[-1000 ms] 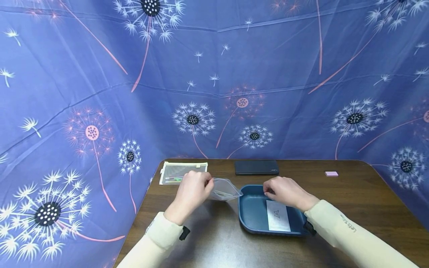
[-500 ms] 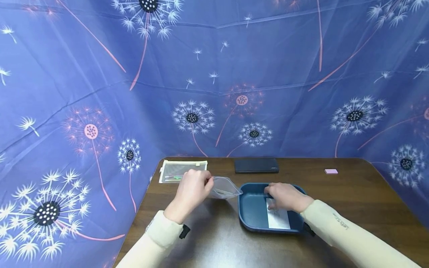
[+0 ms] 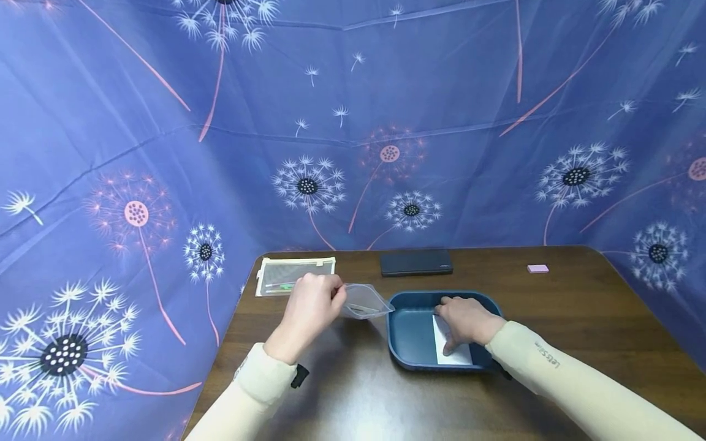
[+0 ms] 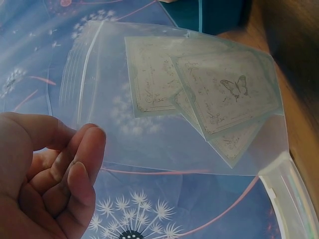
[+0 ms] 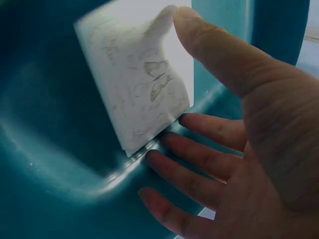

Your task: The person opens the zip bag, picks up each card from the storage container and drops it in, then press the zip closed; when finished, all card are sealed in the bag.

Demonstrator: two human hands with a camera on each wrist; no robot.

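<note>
My left hand (image 3: 310, 304) holds a clear zip bag (image 3: 364, 302) up off the table (image 3: 579, 318), pinching its edge between thumb and curled fingers (image 4: 82, 164). In the left wrist view the bag (image 4: 174, 99) holds a few pale cards (image 4: 224, 92), overlapping one another, the top one printed with a butterfly. The bag hangs just at nine o'clock of the blue tray (image 3: 410, 331), its far corner close to the tray's rim; I cannot tell whether they touch.

My right hand (image 3: 466, 318) is down inside the tray. Its fingers (image 5: 199, 159) are spread and nearly straight along the tray floor, while the thumb (image 5: 214, 45) presses on the far edge of a white card (image 5: 134, 84) with a faint butterfly. That card (image 3: 444, 343) lies flat in the tray, partly under my hand.

At eleven o'clock of my left hand lies a mesh pouch (image 3: 292, 272) with pens inside. At twelve o'clock of the tray sits a dark flat case (image 3: 416, 262), and at two o'clock, well apart, a small pink block (image 3: 537, 268).
</note>
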